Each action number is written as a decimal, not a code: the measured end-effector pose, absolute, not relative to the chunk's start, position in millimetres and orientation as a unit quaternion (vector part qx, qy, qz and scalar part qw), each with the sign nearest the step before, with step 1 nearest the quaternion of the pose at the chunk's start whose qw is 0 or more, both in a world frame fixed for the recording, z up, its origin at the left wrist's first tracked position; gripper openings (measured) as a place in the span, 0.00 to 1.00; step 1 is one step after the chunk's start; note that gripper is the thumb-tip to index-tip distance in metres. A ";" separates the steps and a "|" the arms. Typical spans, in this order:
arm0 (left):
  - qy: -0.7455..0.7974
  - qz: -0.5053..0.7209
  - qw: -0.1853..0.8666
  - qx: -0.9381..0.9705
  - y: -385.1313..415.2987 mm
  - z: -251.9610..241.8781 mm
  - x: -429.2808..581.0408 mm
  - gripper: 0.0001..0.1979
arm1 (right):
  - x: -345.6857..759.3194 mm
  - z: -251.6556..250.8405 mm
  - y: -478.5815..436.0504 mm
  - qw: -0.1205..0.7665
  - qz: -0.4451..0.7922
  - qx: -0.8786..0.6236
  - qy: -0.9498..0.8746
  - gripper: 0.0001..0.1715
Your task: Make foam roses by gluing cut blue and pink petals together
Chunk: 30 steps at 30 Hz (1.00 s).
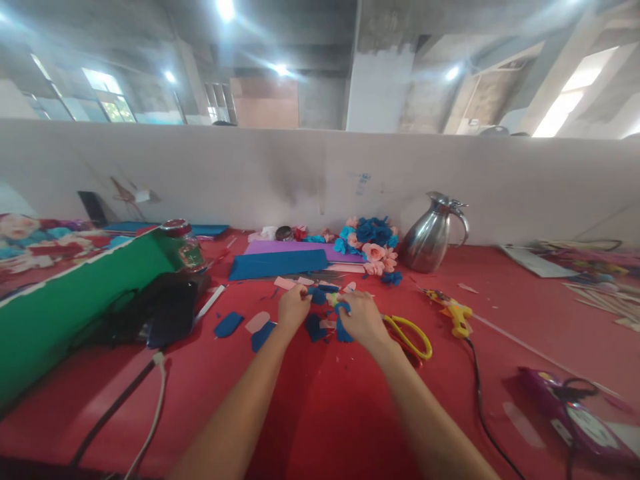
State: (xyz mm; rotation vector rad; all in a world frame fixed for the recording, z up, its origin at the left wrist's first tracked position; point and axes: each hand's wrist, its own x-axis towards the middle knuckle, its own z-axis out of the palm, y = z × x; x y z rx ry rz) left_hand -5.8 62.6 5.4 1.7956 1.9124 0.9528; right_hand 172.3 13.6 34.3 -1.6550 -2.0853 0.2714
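My left hand (294,308) is closed in a pinch at the edge of a dark blue crepe-paper piece (317,295). My right hand (364,320) is closed on another blue paper petal (343,327), with a small yellow-green bit (332,299) by its fingertips. On the red table around both hands lie loose cut petals: a blue one (229,325) and a pink one (257,323) to the left, more blue and pink ones between the hands. Yellow-handled scissors (411,335) rest just right of my right wrist.
Behind the hands are blue paper (277,265), purple paper (295,247) and a bunch of paper flowers (374,233). A metal jug (431,233) stands back right, a yellow glue gun (453,311) with cord nearer. Left are a green board (90,313), a jar (187,250) and a phone (173,313).
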 end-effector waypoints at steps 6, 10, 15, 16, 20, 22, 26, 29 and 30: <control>0.637 0.444 0.216 0.592 58.8 24.2 -35.8 0.19 | 179.6 6.4 10.9 0.349 0.104 -0.611 -0.702 0.16; 0.608 0.538 0.297 0.503 39.8 40.6 -70.4 0.12 | 182.3 6.3 8.5 0.355 0.113 -0.597 -0.711 0.15; 0.653 0.583 0.235 0.423 3.1 45.4 -120.1 0.17 | 178.0 9.2 3.5 0.368 0.102 -0.567 -0.729 0.14; 0.669 0.573 0.199 0.428 -4.3 43.3 -127.6 0.17 | 177.1 9.3 2.7 0.365 0.102 -0.564 -0.734 0.14; 0.738 0.436 -0.013 0.516 -29.2 29.2 -146.3 0.14 | 175.9 8.0 1.7 0.347 0.105 -0.559 -0.746 0.15; 0.730 0.360 -0.038 0.580 -37.9 21.0 -151.4 0.16 | 177.6 7.3 2.6 0.341 0.106 -0.562 -0.746 0.15; 0.721 0.232 0.018 0.653 -47.7 6.5 -159.7 0.27 | 185.0 8.7 5.7 0.329 0.101 -0.576 -0.741 0.14; 0.722 0.240 0.029 0.649 -49.3 1.9 -163.1 0.31 | 192.8 11.2 8.3 0.323 0.112 -0.594 -0.728 0.14; 0.719 0.254 0.021 0.647 -49.0 2.4 -162.9 0.31 | 195.7 12.0 9.0 0.319 0.123 -0.602 -0.721 0.14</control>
